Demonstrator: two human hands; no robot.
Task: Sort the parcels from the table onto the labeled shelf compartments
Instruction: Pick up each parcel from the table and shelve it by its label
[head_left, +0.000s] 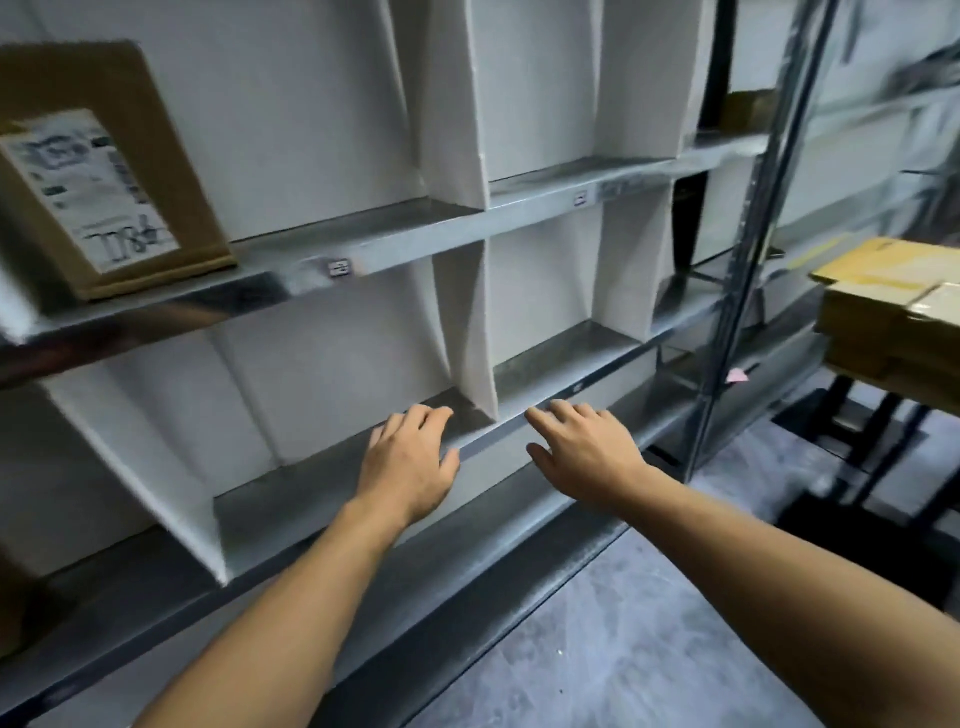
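A metal shelf unit (415, 234) with white dividers fills the view. A brown parcel (104, 171) with a white label leans in the upper left compartment. My left hand (410, 462) reaches out over the front edge of the lower shelf, fingers relaxed and holding nothing. My right hand (582, 447) is beside it, just right of a white divider (478, 358), fingers extended and empty. Small labels (338, 268) sit on the shelf edges.
Stacked cardboard parcels (893, 306) lie on a table at the right edge. A grey upright post (753, 234) marks the shelf unit's right end. Grey concrete floor (597, 649) runs below. Another brown box (748, 111) sits deep in the far right bay.
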